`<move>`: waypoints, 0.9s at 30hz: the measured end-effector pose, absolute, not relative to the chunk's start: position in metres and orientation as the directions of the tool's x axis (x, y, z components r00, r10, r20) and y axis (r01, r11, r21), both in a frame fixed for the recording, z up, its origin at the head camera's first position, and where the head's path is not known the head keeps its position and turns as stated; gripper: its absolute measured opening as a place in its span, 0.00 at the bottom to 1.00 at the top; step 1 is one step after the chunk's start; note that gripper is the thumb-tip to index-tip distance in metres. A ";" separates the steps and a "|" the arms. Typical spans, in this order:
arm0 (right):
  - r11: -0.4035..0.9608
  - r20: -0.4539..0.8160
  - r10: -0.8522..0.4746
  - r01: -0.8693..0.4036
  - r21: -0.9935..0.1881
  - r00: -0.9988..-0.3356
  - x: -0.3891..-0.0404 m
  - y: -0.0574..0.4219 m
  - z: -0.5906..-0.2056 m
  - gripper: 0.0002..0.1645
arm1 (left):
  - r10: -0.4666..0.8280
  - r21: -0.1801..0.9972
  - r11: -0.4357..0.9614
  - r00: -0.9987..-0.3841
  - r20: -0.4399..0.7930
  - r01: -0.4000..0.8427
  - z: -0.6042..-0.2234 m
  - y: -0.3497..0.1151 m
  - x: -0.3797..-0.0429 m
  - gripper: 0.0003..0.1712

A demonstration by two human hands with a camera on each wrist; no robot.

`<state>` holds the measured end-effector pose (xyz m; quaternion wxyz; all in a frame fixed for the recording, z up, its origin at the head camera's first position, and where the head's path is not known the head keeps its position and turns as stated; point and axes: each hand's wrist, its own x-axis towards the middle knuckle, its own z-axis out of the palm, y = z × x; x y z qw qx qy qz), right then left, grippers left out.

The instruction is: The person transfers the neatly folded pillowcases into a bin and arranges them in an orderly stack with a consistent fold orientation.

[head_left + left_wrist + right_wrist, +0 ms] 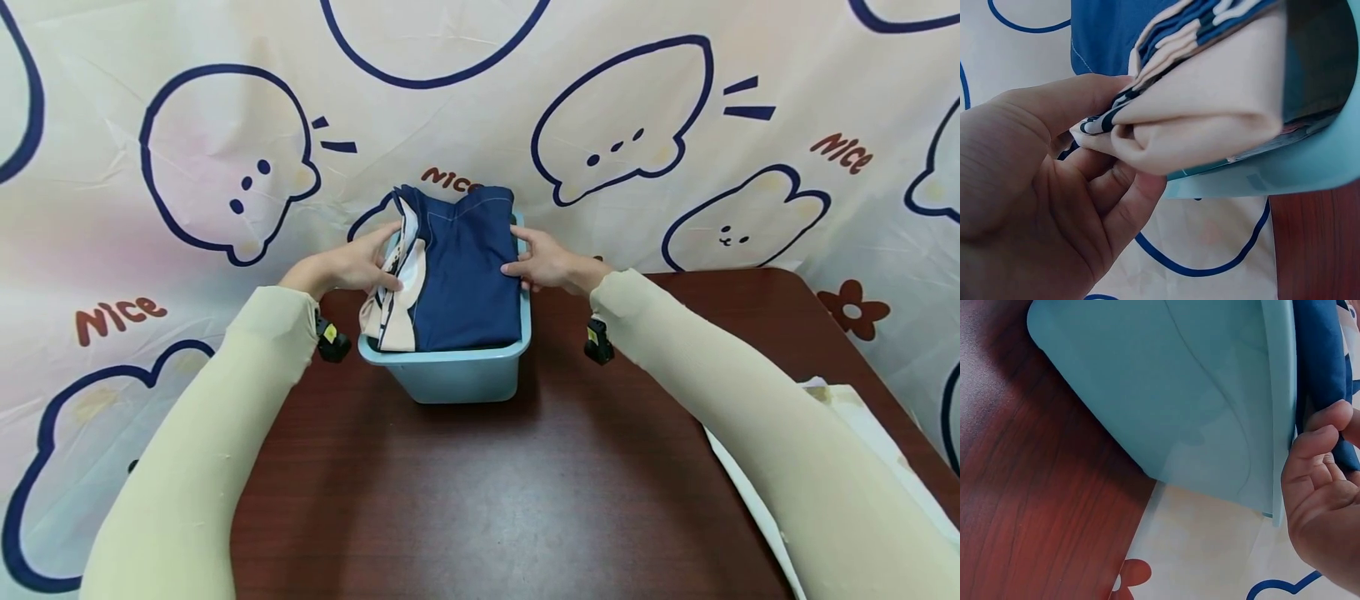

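Observation:
A light-blue plastic basket (465,379) stands at the table's far edge with folded cloth in its mouth. Navy cloth (471,279) with pale stitching lies on top, rising above the back rim. Along its left side run layers of cream patterned cloth (402,312). My left hand (358,261) pinches the cream layers, thumb above and fingers beneath, as the left wrist view shows. On the opposite side, my right hand (551,260) pinches the navy cloth's edge between thumb and fingers, close to the rim (1282,406). What lies deeper in the basket is mostly hidden.
The basket rests on a dark brown wooden table (480,492). Behind it hangs a pale curtain (465,125) with blue cartoon outlines. A white sheet-like item (862,408) lies at the right, partly covered by my right sleeve (720,392).

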<state>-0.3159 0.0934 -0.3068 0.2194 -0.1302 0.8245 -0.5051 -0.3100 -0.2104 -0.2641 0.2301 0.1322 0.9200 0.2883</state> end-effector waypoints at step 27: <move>0.516 -0.224 -0.442 -0.042 -0.855 -0.868 -0.318 0.090 -0.314 0.48 | 0.331 0.548 0.833 -0.859 -0.392 0.071 -0.285 -0.211 -0.311 0.61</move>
